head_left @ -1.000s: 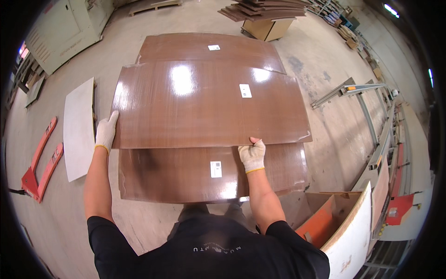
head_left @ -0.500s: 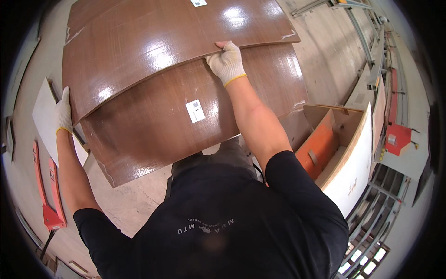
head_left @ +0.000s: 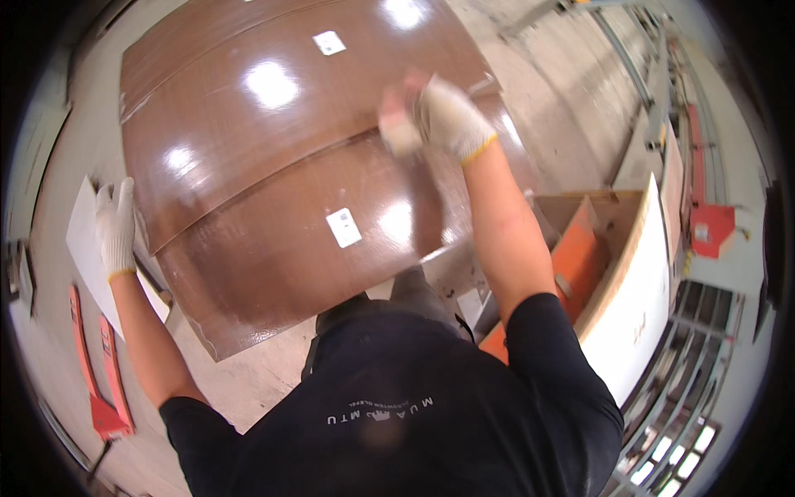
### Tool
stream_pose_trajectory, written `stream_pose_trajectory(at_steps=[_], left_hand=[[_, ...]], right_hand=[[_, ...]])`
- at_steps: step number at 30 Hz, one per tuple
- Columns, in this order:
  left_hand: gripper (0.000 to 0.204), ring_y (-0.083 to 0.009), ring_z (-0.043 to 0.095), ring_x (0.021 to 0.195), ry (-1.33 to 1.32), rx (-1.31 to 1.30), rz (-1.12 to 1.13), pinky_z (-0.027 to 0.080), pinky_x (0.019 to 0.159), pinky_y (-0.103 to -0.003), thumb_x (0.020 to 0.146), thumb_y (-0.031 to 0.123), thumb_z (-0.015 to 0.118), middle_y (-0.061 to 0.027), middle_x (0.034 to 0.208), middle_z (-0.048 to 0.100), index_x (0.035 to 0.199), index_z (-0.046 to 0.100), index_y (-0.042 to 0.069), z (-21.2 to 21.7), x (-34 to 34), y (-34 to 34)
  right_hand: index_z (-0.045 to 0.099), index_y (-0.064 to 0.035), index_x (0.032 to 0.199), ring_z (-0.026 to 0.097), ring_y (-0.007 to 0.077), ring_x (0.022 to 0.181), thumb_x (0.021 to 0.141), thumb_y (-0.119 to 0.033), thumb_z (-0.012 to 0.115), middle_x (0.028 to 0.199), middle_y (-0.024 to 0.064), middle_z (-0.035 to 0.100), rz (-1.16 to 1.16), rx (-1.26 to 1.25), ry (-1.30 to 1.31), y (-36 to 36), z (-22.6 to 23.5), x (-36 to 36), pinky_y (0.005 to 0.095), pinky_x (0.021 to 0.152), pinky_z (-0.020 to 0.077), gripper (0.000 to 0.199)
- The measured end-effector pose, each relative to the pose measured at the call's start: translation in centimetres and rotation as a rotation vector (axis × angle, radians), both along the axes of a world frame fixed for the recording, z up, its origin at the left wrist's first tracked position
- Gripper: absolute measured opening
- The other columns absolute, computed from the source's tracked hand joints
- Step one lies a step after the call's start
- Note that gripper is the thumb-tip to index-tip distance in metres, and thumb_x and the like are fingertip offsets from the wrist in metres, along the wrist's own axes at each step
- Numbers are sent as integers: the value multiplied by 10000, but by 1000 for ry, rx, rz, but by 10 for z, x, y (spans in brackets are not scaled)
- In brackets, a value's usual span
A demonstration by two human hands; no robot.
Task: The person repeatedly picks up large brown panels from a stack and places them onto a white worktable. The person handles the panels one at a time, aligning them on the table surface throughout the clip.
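Observation:
Two glossy brown wood-grain panels lie overlapping in front of me. The upper panel point(head_left: 207, 124) rests over the far part of the lower panel point(head_left: 248, 286), whose near strip stays uncovered. Each carries a small white label. At the panels' left side is my left hand point(head_left: 116, 228) in a pale knitted glove, fingers stretched out beside the upper panel's edge, holding nothing. My right hand point(head_left: 439, 120), gloved too, hovers over the upper panel's near edge toward the right. Motion smears its fingers, and I see no panel in them.
An open wooden box point(head_left: 609, 224) with an orange board point(head_left: 575, 257) inside stands to the right. A red pallet jack point(head_left: 108, 414) is at the lower left, near a white board point(head_left: 87, 219). Metal frames point(head_left: 679, 364) and rails line the far right.
My right hand has let go of the upper panel's near edge and moved right. That edge, lifted before, now lies down on the lower panel. My left hand stays by the left edge.

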State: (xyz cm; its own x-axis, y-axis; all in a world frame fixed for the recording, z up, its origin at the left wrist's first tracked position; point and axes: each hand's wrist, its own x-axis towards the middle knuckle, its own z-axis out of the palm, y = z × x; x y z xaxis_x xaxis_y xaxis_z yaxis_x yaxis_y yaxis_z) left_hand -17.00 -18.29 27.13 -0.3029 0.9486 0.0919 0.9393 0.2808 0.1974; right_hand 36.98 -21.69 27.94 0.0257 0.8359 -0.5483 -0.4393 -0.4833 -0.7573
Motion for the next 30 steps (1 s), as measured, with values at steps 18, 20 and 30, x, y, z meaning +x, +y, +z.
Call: stream_pose_trajectory(at_steps=[18,20,30], left_hand=[[717,-533,353,1483,-773,505,-1805,252,1208,-678,907,430,673,-334,1547,426,1432,525,-35,88,485,-260],[769,-546,352,1486,-755,583,-1801,225,1217,-677,909,404,641,-362,1574,390,1511,462,-40,96,526,-262],[586,-487,503,1382,-1218,370,-1407,343,1185,-609,870,349,723,-270,1427,577,1303,646,-40,110,673,-316]], right_hand=[[596,-42,1111,682,302,950,1083,-391,358,1067,112,682,-786,991,866,-113,134,160,479,821,601,424],[599,-42,1104,683,298,945,1080,-394,355,1059,110,683,-809,1063,854,-143,145,190,474,816,603,429],[612,-44,1067,689,276,918,1070,-408,342,1020,102,691,-919,1510,555,-316,209,345,450,792,615,453]])
